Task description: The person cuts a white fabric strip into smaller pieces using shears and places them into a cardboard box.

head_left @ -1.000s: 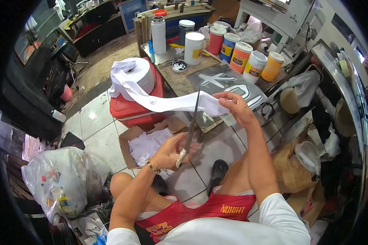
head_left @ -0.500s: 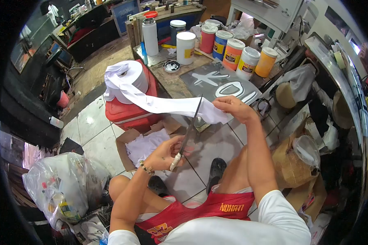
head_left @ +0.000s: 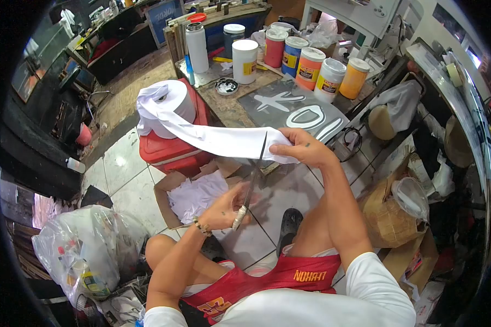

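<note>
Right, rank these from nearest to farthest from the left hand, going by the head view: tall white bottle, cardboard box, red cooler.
From the left hand:
1. Cardboard box: nearest, on the floor just beyond the hand and to its left.
2. Red cooler: farther out, past the box.
3. Tall white bottle: farthest, standing on the table beyond the cooler.

Roll (head_left: 181, 103) on chest (head_left: 166, 148), carton (head_left: 165, 197) on floor (head_left: 130, 189) before chest, scraps (head_left: 196, 195) in carton, sack (head_left: 84, 248) left of carton. Table (head_left: 219, 104) right of chest: jars (head_left: 245, 62) on it, signboard (head_left: 256, 115) on it in front of jars
</note>
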